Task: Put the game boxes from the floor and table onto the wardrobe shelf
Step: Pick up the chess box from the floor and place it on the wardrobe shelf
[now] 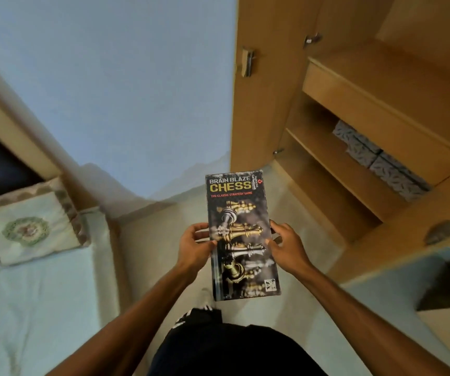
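Chess box (241,234) reads "BRAIN BLAZE CHESS", both hands gripping.

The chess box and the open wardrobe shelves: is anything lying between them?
No. In the head view, only bare pale floor separates the chess box, held by the left hand and right hand, from the wardrobe shelves.

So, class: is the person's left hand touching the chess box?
Touching. The head view shows the left hand gripping the left edge of the chess box, thumb on its front face, while the right hand holds the opposite edge.
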Available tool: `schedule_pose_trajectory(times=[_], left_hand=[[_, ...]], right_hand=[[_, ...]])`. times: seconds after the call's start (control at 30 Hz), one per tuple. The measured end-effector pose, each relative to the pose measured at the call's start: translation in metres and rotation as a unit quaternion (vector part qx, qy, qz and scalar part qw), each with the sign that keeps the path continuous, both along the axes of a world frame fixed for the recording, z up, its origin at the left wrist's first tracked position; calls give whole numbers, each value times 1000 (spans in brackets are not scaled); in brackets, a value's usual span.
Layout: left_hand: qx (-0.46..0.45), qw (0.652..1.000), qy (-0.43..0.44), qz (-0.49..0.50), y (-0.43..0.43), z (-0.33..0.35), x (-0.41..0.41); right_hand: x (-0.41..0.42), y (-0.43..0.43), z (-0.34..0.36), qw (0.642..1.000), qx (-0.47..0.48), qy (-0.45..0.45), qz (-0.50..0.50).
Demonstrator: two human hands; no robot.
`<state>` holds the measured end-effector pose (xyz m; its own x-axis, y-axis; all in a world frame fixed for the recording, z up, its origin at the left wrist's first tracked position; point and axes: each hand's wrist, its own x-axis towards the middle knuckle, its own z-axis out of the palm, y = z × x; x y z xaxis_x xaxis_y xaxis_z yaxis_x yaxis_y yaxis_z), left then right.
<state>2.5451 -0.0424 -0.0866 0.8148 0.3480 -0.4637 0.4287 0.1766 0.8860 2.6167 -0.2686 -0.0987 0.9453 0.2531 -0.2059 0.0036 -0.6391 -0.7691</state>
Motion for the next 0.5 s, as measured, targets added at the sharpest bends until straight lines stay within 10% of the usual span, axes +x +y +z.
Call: schedule_pose_trajectory(times=[0.5], left_hand=[[35, 980, -37, -193, -40, 23, 417]], right_hand=[[317, -37, 19, 978, 10, -59, -198]])
